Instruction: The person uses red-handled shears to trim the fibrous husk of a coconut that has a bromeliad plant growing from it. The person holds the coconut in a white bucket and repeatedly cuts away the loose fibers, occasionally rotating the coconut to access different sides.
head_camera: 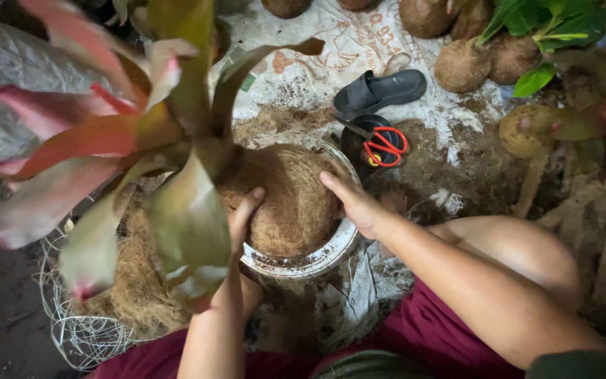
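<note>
While hands (pixel 247 210) cup fibre ball (pixel 289 203), rim (pixel 331 249) crowds.

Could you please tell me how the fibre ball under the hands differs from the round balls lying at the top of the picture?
The fibre ball sits in a white bowl, carries a red-green plant, and both the left hand and right hand press it. The finished balls lie loose on the ground, untouched, and look smaller. All are brown and rounded.

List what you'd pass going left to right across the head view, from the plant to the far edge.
Red-leaved plant → left hand → fibre ball in the white bowl → right hand → red-handled scissors → round husk balls → green leaves
</note>
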